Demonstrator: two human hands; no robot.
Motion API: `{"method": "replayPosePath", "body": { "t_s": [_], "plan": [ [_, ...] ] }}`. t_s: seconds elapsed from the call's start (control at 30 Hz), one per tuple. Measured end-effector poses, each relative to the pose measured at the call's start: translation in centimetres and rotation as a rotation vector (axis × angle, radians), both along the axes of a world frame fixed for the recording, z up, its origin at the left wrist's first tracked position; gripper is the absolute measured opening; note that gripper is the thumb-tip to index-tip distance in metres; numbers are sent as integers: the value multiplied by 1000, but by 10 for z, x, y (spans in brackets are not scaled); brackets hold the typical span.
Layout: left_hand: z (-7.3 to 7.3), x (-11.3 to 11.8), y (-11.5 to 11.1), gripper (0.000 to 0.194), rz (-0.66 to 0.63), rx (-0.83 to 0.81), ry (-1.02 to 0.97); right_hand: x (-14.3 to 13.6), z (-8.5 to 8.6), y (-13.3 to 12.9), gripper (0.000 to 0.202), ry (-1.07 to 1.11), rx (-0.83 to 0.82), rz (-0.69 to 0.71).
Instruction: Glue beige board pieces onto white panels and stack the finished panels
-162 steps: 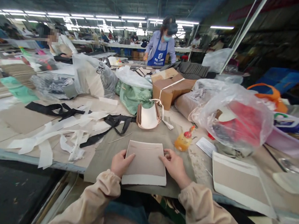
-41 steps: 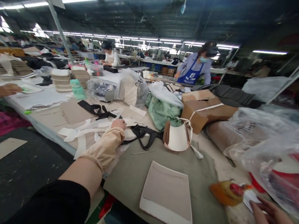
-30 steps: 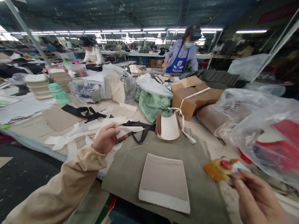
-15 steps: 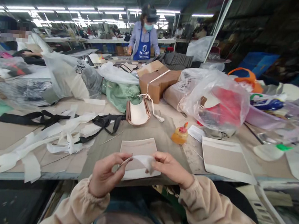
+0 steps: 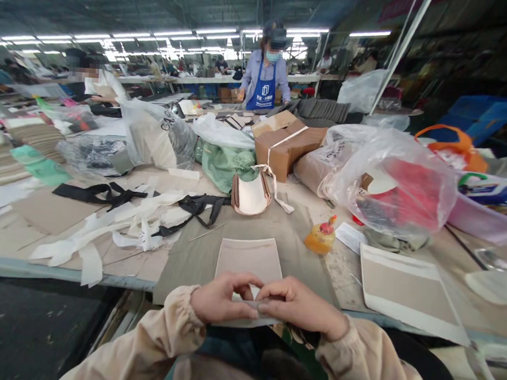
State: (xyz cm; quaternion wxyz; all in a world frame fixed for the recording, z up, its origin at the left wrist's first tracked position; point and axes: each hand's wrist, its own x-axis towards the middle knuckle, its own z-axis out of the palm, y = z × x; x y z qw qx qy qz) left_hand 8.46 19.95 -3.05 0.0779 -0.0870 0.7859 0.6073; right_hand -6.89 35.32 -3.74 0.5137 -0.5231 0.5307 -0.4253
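In front of me a beige flat panel with a pale border [image 5: 250, 257] lies on a grey-green sheet [image 5: 191, 258]. My left hand [image 5: 225, 298] and my right hand [image 5: 301, 306] meet over its near edge, fingertips almost touching. Both pinch a thin white strip [image 5: 251, 303], mostly hidden by my fingers; whether it touches the panel I cannot tell. An amber bottle with a red top [image 5: 320, 237] stands beyond my right hand. Farther right lies a larger beige panel with white bands [image 5: 404, 284].
White strips [image 5: 94, 239] and black straps [image 5: 199, 209] are strewn left. A bundle of curved pieces [image 5: 252, 194], a cardboard box [image 5: 283, 145] and a filled plastic bag [image 5: 394, 183] stand behind. Stacked panels [image 5: 1, 158] are far left. A person in a blue apron [image 5: 262, 88] works opposite.
My hands have come together and lower toward the panel's near edge. The white strip, earlier raised and curved between them, is now largely covered by fingers. The view has shifted left.
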Motion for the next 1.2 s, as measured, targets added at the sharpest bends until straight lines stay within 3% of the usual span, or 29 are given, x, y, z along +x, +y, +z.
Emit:
{"method": "replayPosePath", "body": {
  "t_s": [0.1, 0.2, 0.33, 0.47, 0.7, 1.2],
  "plan": [
    [-13, 4, -6, 30, 183, 18, -149, -7, -13, -4, 19, 85, 42, -113],
    [-24, 9, -22, 23, 314, -91, -149, -16, -31, -16, 24, 174, 69, -311],
    [-31, 5, -44, 14, 414, -426, -68, -25, -51, -38, 33, 389, 105, -561],
    [-40, -8, -60, 16, 518, -780, -74, -32, -64, -55, 33, 580, 109, -699],
    [-53, -25, -68, 23, 558, -971, -138, -34, -75, -67, 33, 823, 198, -737],
    [-67, -30, -71, 37, 505, -1102, -157, -36, -81, -68, 41, 883, 264, -751]
  ]
}}
